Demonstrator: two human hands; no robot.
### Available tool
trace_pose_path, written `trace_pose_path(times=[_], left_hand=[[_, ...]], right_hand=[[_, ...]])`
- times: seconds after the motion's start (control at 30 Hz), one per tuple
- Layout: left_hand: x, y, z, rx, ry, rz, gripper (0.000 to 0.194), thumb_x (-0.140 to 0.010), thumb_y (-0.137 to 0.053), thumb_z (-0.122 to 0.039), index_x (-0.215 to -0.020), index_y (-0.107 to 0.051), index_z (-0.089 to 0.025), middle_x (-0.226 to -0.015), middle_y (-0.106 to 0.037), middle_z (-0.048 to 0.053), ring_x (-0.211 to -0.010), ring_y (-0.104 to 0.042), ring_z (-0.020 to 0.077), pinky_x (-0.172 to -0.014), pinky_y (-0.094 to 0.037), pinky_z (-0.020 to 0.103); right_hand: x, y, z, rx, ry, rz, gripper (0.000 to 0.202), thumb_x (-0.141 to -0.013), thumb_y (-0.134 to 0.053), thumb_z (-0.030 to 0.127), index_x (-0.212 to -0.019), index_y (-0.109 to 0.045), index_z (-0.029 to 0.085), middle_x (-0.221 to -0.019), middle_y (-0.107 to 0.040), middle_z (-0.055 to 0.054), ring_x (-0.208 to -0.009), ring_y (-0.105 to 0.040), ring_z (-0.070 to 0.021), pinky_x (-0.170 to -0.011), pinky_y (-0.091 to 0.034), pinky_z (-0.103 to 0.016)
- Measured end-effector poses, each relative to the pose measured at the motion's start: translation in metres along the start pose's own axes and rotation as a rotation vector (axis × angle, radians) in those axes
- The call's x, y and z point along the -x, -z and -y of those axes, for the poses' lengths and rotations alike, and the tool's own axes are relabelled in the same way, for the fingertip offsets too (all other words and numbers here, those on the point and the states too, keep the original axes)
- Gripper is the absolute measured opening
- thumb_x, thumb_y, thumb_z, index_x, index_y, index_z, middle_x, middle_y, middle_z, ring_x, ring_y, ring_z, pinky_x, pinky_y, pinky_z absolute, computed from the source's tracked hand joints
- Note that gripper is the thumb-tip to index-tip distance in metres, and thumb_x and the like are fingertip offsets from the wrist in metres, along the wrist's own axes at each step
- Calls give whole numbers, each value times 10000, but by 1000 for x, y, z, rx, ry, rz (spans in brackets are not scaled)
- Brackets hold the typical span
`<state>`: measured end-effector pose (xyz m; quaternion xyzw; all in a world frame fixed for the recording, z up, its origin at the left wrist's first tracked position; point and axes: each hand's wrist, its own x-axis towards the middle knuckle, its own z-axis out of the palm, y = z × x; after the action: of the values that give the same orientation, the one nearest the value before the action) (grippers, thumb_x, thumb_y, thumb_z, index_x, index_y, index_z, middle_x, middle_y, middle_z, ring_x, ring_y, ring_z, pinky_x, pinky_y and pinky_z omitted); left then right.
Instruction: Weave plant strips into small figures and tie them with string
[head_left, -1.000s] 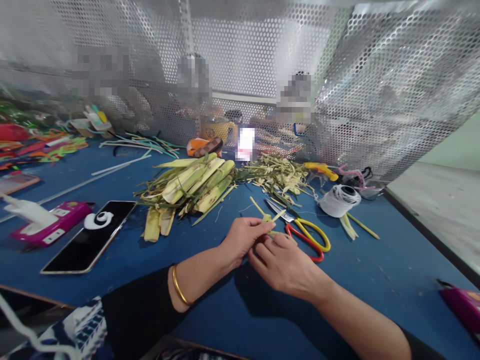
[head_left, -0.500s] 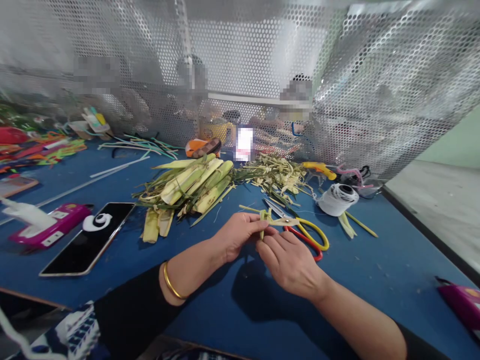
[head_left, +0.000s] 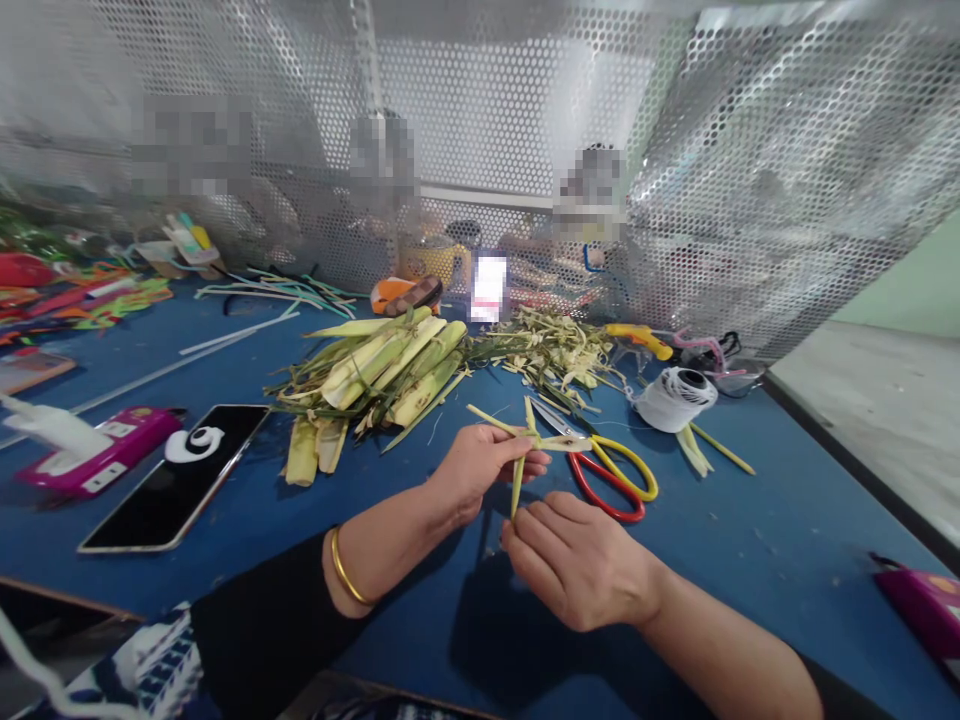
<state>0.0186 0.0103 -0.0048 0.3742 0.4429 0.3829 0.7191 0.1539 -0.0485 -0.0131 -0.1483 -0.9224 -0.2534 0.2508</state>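
Several crossed strips of pale green husk [head_left: 519, 478] meet at one point above the table. My left hand [head_left: 474, 463] pinches that crossing between thumb and fingers. Lower and to the right, my right hand [head_left: 581, 558] is closed on the bottom end of one strip, which runs taut between the two hands. Just behind the strips lie open scissors [head_left: 611, 478] with one red and one yellow handle. Part of their blades is hidden behind the strips. Farther back left is a bundle of green corn husks [head_left: 397, 370].
Shredded husk scraps [head_left: 559, 345] lie behind my hands. A spool of white string [head_left: 676, 398] and a yellow glue gun [head_left: 639, 338] are to the right. At left are a black phone [head_left: 176, 480] and a magenta power strip [head_left: 112, 455]. A perforated screen [head_left: 510, 110] bounds the back.
My right hand has moved down, away from my left, drawing one strip straight downward. More of the crossed strips now shows; the left hand has stayed nearly in place.
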Motion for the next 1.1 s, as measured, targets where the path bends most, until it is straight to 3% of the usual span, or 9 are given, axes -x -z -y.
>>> trace_pose_path(times=[0.13, 0.2, 0.27, 0.37, 0.43, 0.57, 0.8, 0.93, 1.1], left_hand=[[-4, 2, 1, 4, 5, -4, 116, -802, -660, -144, -705, -685, -84, -695, -708, 85, -591, -638, 114, -639, -518, 236], [-6, 4, -1, 12, -12, -14, 110, -814, -638, -130, -715, -665, -91, -685, -692, 65, -574, -627, 102, -620, -511, 224], [-6, 6, -4, 11, -29, -1, 94, -828, -612, -126, -745, -649, -101, -681, -674, 46, -564, -622, 97, -623, -514, 230], [-5, 6, -5, -21, -33, 40, 93, -841, -601, -175, -776, -629, -115, -694, -660, 39, -560, -617, 101, -627, -516, 249], [-4, 6, -3, -66, -44, 60, 121, -809, -651, -237, -787, -621, -122, -695, -645, 27, -541, -594, 93, -576, -489, 234], [-4, 5, 3, -245, -127, 72, 236, -670, -768, -273, -787, -619, -134, -589, -563, -34, -456, -472, 61, -442, -352, 191], [-7, 6, -1, -260, -155, 54, 222, -703, -714, -322, -746, -589, -145, -510, -466, -70, -413, -342, 38, -420, -228, 191], [-9, 9, -4, -243, -144, 60, 292, -673, -749, -366, -753, -569, -149, -541, -463, -69, -427, -332, 36, -421, -203, 198], [-7, 12, -7, -234, -51, 204, 322, -758, -662, -449, -814, -589, -141, -636, -549, -25, -428, -342, 28, -412, -159, 202]], right_hand=[[3, -1, -7, -102, -61, -38, 205, -928, -419, 118, -944, -622, 135, -728, -666, -56, -682, -598, -166, -647, -435, -317], [7, -1, -16, -113, -237, -117, 177, -939, -445, 169, -1030, -596, 153, -843, -694, -81, -808, -635, -186, -729, -465, -325], [11, -1, -27, -33, -517, -161, 206, -932, -492, 254, -1094, -577, 159, -981, -689, -127, -931, -632, -232, -786, -468, -357], [17, -3, -40, -30, -912, -25, 226, -927, -486, 354, -1008, -607, 181, -894, -696, -103, -802, -640, -237, -686, -452, -336], [19, -5, -43, -192, -1032, 131, 237, -931, -458, 375, -881, -610, 201, -690, -658, -30, -605, -592, -184, -565, -392, -280], [18, -9, -41, -412, -1059, 248, 248, -909, -446, 329, -722, -558, 210, -566, -550, 16, -519, -472, -135, -508, -290, -245], [12, 8, -47, -741, -1160, 257, 321, -872, -467, 414, -635, -522, 204, -481, -445, 48, -463, -393, -103, -473, -282, -230], [10, 15, -48, -862, -1227, 215, 341, -830, -526, 469, -618, -528, 202, -459, -450, 48, -443, -387, -100, -459, -294, -233], [15, 13, -58, -1094, -1341, 173, 463, -768, -573, 606, -580, -612, 184, -573, -598, -22, -566, -532, -138, -561, -397, -265]])
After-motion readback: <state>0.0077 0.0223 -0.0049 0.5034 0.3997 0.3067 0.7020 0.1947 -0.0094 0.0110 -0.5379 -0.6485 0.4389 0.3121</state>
